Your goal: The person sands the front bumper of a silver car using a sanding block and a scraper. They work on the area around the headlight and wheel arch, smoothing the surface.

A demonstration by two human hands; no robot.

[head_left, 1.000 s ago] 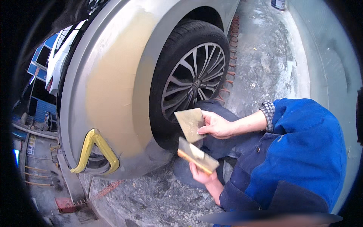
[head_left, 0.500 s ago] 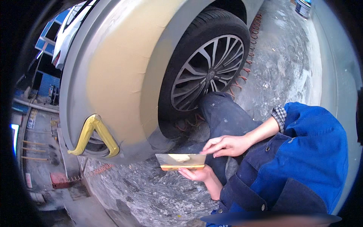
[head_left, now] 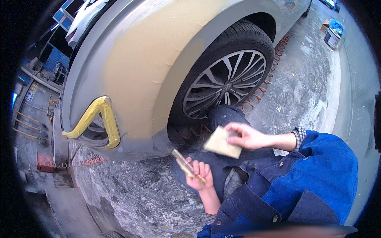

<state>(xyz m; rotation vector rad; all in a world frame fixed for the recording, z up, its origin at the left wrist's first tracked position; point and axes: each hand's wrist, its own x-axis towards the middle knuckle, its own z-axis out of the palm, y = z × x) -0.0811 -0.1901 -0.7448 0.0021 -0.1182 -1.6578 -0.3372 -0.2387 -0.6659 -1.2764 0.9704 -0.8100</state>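
Note:
My left hand [head_left: 198,174] grips a narrow flat tool smeared with tan paste [head_left: 185,164], seen edge-on and tilted toward the car. My right hand [head_left: 247,135] holds a flat tan spreader card [head_left: 221,145] just above my dark-trousered knee. Both hands hover close together below the car's wheel [head_left: 222,88]. The grey fender carries a broad patch of tan filler [head_left: 139,59]. A yellow-taped curved trim piece [head_left: 99,117] sits at the fender's lower front corner.
An orange coiled hose [head_left: 260,95] lies on the stained concrete floor behind the wheel. A bucket [head_left: 331,37] stands at the top right. A white car [head_left: 79,23] is parked beyond. More coil [head_left: 79,162] and pipes lie at the left.
The flat tool in my left hand has tipped from lying level to edge-on. My right hand has lifted away with the tan card. The view has swung toward the wheel.

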